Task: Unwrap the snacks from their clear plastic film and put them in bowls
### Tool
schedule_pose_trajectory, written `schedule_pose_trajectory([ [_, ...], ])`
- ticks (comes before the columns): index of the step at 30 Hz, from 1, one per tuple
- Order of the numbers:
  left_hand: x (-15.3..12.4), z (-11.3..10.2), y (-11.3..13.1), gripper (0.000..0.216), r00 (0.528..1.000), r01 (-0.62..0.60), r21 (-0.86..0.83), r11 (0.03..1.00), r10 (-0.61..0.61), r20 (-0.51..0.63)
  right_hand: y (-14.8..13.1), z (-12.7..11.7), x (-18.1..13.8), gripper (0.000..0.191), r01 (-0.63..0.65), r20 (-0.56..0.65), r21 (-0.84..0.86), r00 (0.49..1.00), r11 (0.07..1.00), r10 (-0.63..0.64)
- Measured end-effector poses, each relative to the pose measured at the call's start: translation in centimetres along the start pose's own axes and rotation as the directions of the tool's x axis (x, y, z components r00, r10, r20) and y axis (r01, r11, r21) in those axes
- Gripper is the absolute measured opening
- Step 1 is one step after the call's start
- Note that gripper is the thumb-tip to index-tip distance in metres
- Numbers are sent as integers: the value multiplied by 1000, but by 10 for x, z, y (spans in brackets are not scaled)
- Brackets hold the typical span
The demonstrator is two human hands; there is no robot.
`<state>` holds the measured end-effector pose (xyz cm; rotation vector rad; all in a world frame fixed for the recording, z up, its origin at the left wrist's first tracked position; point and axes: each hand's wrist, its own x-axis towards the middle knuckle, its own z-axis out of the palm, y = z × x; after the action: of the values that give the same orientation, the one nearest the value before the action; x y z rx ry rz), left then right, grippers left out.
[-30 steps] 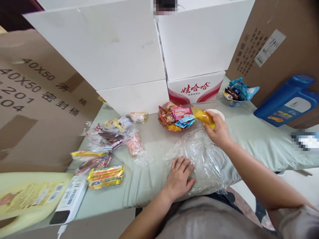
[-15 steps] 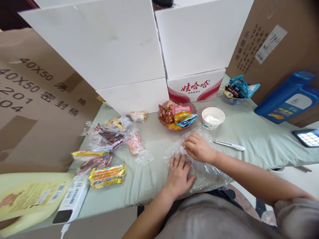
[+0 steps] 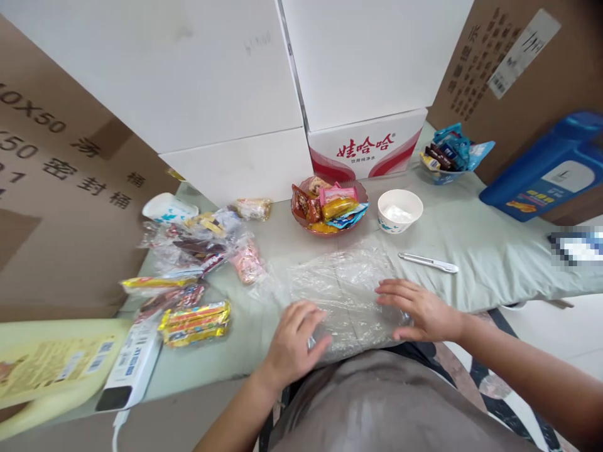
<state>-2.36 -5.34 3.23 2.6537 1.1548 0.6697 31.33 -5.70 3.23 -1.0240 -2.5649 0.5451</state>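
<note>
A clear plastic bag (image 3: 346, 295) lies spread and crinkled on the cloth-covered surface right in front of me. At its left edge is my left hand (image 3: 296, 333), fingers apart and slightly curved. My right hand (image 3: 419, 307) rests over the bag's right side, its fingers stretched out; nothing is gripped in either. Just beyond the bag stand a pink glass bowl (image 3: 301, 221) of wrapped snacks and a paper cup (image 3: 399, 223) with something white inside. A white-handled utility knife (image 3: 428, 262) lies beside the cup, past my right hand.
Wrapped snacks (image 3: 198, 323) and crumpled packaging (image 3: 193, 242) cover the left side, near a power strip (image 3: 134, 358) and a yellow jug (image 3: 61, 364). A blue bottle (image 3: 541, 176) and a bowl of packets (image 3: 445, 176) stand at right. White boxes (image 3: 226, 81) wall the back.
My hands have moved apart, the left one leftward and the right one to the right and nearer me. Between them the plastic bag now lies flatter and more spread. The camera view has shifted slightly.
</note>
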Motion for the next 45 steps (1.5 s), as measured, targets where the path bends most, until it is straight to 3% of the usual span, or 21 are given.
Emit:
schedule_pose_trajectory([
  [2, -17, 1, 2, 45, 978, -111, -71, 991, 122, 167, 1, 5, -19, 75, 46, 113, -1, 993, 999, -46],
  [3, -25, 2, 2, 43, 967, -133, -76, 988, 146, 210, 2, 9, -27, 70, 43, 138, -20, 990, 999, -40],
  [7, -38, 1, -1, 22, 978, -104, -163, 981, 130, 161, -3, 20, -40, 36, -38, 35, -54, 999, 998, 40],
  [10, -32, -9, 1, 17, 984, 103, -353, 930, -43, 175, -13, 12, -32, 25, -91, -21, 106, 995, 990, 94],
  [13, -20, -18, 1, 17, 926, 361, -437, 824, -265, 268, -20, 2, -21, 27, -210, -34, 250, 974, 945, 226],
  [15, -10, -18, -4, 19, 895, 442, -394, 806, -364, 260, -18, -1, -13, 28, -308, -77, 272, 938, 912, 339],
  [18, 6, -11, -17, 20, 861, 508, -261, 821, -486, 148, -9, 3, 7, 26, -416, -162, 246, 873, 876, 460],
  [21, 24, 0, -30, 15, 782, 623, -105, 775, -622, 51, 4, 9, 34, 25, -514, -198, 206, 811, 833, 550],
  [24, 40, 8, -38, 12, 706, 707, 57, 705, -708, -4, 14, 14, 59, 27, -628, -171, 63, 759, 776, 628],
  [30, 47, 23, -46, 25, 667, 730, 233, 642, -744, -36, 16, 25, 72, 35, -671, -163, -256, 740, 696, 653],
  [33, 43, 22, -46, 28, 702, 702, 250, 667, -708, -82, 16, 27, 66, 38, -669, -182, -291, 740, 684, 647],
  [36, 45, 17, -35, 24, 816, 576, 270, 771, -524, -245, 16, 29, 63, 38, -672, -201, -297, 738, 678, 644],
  [38, 51, 17, -22, 21, 901, 402, 261, 877, -329, -282, 15, 31, 63, 38, -665, -203, -297, 745, 686, 635],
  [40, 58, 24, -6, 23, 976, 164, 216, 962, -128, -175, 13, 33, 65, 37, -653, -192, -298, 755, 696, 626],
  [42, 63, 37, 7, 29, 1000, -25, 157, 987, 25, 3, 14, 32, 65, 37, -643, -175, -294, 763, 707, 622],
  [45, 63, 57, 14, 59, 981, -64, 131, 989, 39, 191, 24, 21, 60, 37, -685, -192, -270, 727, 677, 659],
])
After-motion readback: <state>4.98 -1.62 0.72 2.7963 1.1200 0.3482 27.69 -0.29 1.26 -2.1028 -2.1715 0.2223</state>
